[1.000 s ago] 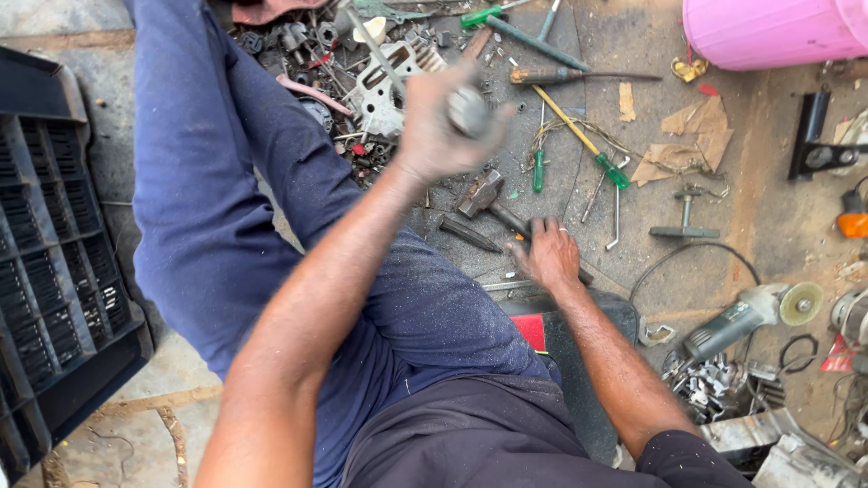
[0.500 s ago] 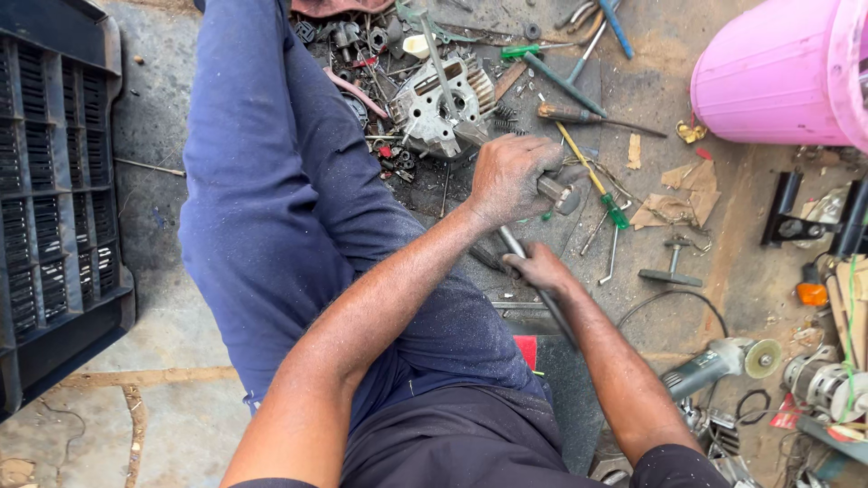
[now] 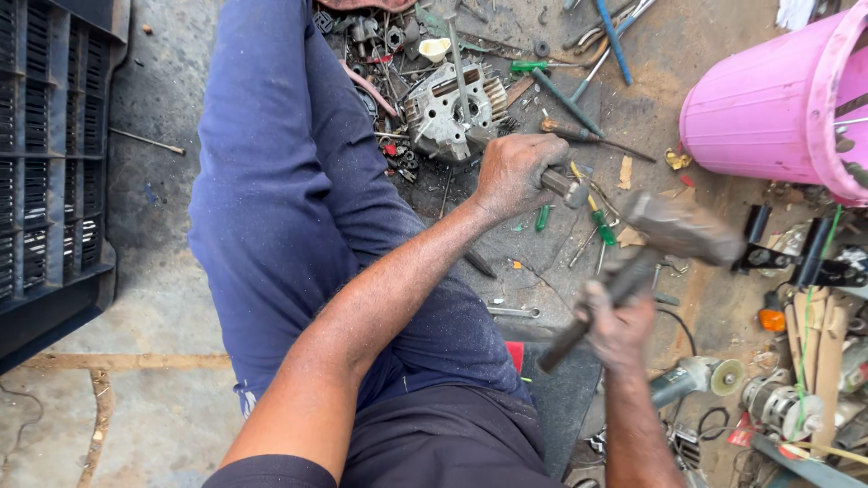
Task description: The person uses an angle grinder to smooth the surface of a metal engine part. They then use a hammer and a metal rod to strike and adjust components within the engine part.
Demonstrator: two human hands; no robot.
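Left hand [image 3: 514, 173] fisted on one metal part [image 3: 565, 187], right hand [image 3: 619, 327] fisted on one blurred hammer [image 3: 646, 258], one pink bucket [image 3: 768, 104] right of both

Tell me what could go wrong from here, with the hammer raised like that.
The right hand swings a blurred hammer close to the left hand, which grips a small metal part; a miss could hit its fingers. The part may also fly off into the scattered screwdrivers and engine casting.
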